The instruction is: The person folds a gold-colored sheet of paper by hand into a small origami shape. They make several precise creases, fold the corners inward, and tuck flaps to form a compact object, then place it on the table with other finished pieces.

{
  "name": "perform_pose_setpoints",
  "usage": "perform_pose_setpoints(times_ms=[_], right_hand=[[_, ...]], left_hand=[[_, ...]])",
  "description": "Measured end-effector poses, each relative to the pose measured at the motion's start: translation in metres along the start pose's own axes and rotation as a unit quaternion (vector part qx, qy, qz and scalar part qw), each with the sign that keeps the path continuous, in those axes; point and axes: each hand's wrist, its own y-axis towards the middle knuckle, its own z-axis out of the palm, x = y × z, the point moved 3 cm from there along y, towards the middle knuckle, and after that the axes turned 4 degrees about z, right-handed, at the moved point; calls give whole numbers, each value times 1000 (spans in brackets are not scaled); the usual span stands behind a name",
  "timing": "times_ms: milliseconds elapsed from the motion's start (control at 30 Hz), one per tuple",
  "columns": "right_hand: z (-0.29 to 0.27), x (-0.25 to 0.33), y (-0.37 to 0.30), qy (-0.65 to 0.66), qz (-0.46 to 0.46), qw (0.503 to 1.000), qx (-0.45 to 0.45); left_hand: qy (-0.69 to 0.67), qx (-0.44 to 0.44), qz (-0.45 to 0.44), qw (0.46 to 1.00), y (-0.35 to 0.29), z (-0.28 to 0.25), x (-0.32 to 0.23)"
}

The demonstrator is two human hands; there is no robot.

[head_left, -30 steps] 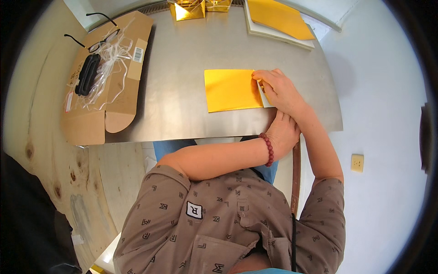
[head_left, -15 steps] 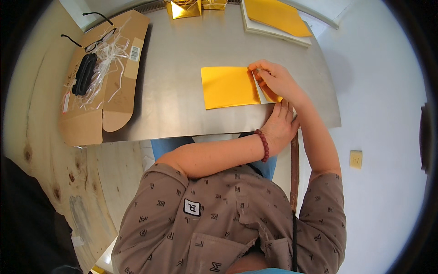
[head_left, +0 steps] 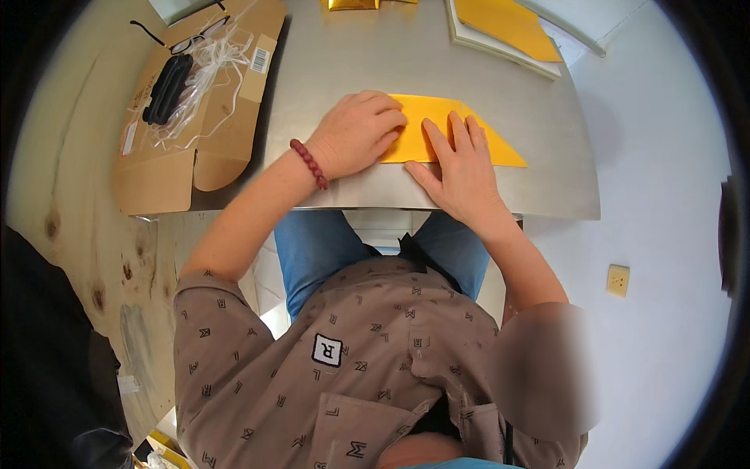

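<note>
A folded sheet of shiny gold paper (head_left: 416,143) lies flat on the metal table near its front edge. Its right end slants down to a sharp corner. My left hand (head_left: 353,134), with a dark red bead bracelet (head_left: 309,163) at the wrist, covers the paper's left end. The fingers there are curled and close together on it. My right hand (head_left: 466,170) rests on the paper's middle and right part, fingers spread and pressing flat, thumb out by the front edge.
On the left, a flattened brown cardboard box (head_left: 223,129) bears a black case (head_left: 167,90), white plastic strips (head_left: 215,62) and eyeglasses (head_left: 181,45). More gold sheets (head_left: 512,27) top a white stack (head_left: 500,53) at the back right. A gold box (head_left: 353,4) stands at the table's far edge.
My left hand has moved from the paper's right end to its left end. The lifted right flap is no longer raised, and that end now slants. My right hand has flattened onto the paper.
</note>
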Motion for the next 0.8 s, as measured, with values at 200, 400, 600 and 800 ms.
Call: perform_pose_setpoints(times_ms=[200,400,600,800], right_hand=[[-19,-19,-13,120,-1,988,94],[-33,-23,-27,135,-64,980,133],[-30,-26,-28,179,-54,977,100],[-28,-36,-28,269,-15,959,90]], left_hand=[[-45,21,-28,998,-40,-4,-26],[-84,41,-57,994,-68,-14,-67],[-98,45,-69,992,-72,-17,-72],[-93,-38,-102,990,-67,-11,-63]])
